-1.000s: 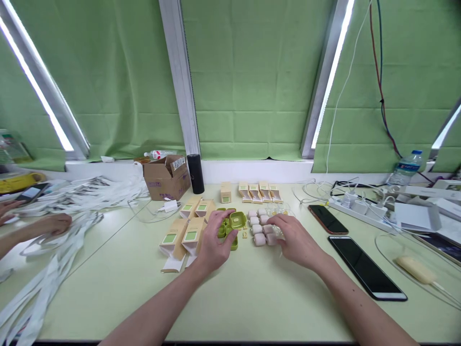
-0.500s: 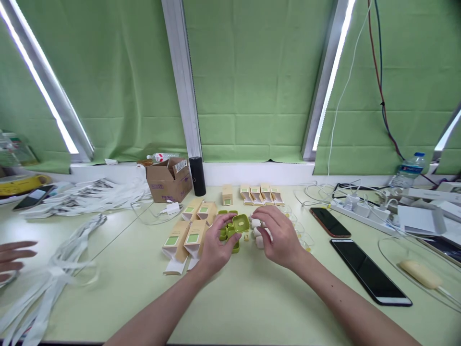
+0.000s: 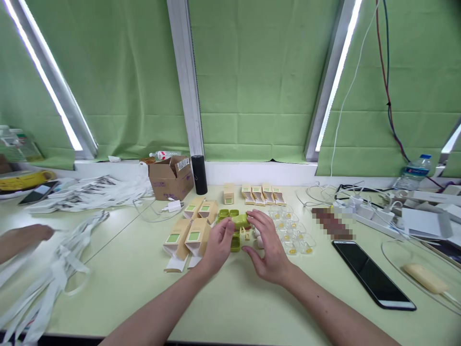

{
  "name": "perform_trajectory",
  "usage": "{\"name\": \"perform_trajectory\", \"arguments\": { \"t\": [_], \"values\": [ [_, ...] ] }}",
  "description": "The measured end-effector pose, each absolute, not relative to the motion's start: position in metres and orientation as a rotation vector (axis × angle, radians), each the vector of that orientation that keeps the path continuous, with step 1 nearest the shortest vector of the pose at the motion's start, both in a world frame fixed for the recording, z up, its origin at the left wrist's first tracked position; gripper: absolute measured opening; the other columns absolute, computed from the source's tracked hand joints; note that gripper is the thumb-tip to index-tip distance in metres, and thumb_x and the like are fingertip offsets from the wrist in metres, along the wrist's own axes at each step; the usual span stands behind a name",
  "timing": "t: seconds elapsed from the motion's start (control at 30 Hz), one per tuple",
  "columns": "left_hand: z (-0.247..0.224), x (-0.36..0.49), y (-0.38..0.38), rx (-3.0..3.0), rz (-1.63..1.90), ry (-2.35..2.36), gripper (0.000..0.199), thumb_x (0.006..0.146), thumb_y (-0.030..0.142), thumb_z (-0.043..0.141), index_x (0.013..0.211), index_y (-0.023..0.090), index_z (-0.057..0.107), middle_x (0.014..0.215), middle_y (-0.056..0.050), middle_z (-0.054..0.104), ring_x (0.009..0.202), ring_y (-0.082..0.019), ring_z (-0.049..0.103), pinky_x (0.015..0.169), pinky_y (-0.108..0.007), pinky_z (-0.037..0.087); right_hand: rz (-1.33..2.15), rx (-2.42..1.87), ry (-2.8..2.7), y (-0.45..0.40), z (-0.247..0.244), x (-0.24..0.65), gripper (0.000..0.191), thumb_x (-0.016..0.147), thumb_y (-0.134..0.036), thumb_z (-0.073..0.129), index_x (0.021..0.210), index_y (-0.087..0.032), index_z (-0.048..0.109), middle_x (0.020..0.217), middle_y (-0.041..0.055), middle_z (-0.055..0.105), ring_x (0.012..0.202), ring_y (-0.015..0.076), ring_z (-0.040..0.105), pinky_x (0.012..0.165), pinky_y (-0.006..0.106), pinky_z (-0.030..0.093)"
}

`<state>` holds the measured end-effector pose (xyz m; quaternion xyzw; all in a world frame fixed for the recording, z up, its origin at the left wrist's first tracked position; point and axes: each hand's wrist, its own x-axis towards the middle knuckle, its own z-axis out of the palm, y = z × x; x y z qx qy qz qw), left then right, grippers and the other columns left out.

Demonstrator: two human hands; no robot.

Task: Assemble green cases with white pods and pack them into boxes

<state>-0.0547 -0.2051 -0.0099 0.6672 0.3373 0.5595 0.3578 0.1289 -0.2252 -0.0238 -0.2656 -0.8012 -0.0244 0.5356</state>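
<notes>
My left hand (image 3: 219, 242) pinches a small olive-green box (image 3: 240, 221) between thumb and fingers, now seen side-on. At its right end my right hand (image 3: 265, 245) has its fingertips up against or very near the box, thumb spread well apart below. Under and behind the held box lie more green boxes (image 3: 224, 213), partly covered by my left hand. A small yellowish piece (image 3: 245, 235) is just below the held box. White rounded pieces (image 3: 260, 241) show partly behind my right hand. Clear plastic holders (image 3: 288, 230) with yellow dots lie to the right.
Opened cardboard packets (image 3: 196, 235) lie left of my hands, more packets (image 3: 262, 193) behind. Farther back are a brown carton (image 3: 171, 180) and black cylinder (image 3: 199, 175). A phone (image 3: 372, 274) and cables lie right. Another person's hand (image 3: 27, 240) is over white straps (image 3: 57, 269).
The held green box has turned from showing its hollow inside to side-on. My right hand has moved left to it and opened its thumb. The other person's hand has moved right.
</notes>
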Motion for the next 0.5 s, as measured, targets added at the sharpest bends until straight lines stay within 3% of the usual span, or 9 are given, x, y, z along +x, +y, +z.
{"name": "perform_trajectory", "arguments": {
  "t": [0.27, 0.5],
  "values": [
    [-0.0087, -0.0496, -0.2112, 1.683, 1.234, 0.841, 0.067, 0.096, 0.079, 0.047, 0.086, 0.017, 0.072, 0.084, -0.01, 0.076, 0.082, -0.025, 0.073, 0.077, -0.036, 0.059, -0.079, -0.602, -1.861, -0.2233, -0.0248, 0.128, 0.072, 0.094, -0.016, 0.064, 0.159, -0.024, 0.035, 0.151, 0.0166, 0.054, 0.147, 0.0356, 0.047, 0.118, 0.064, 0.047],
    [-0.0073, -0.0467, -0.2129, 1.885, 1.223, 0.819, 0.07, 0.099, 0.078, 0.041, 0.079, 0.018, 0.073, 0.075, -0.007, 0.07, 0.077, -0.023, 0.066, 0.073, -0.034, 0.056, -0.07, -0.597, -1.791, -0.2221, -0.0215, 0.1277, 0.059, 0.094, -0.013, 0.062, 0.149, -0.025, 0.043, 0.135, 0.0156, 0.061, 0.131, 0.0329, 0.058, 0.108, 0.057, 0.054]
  ]
}}
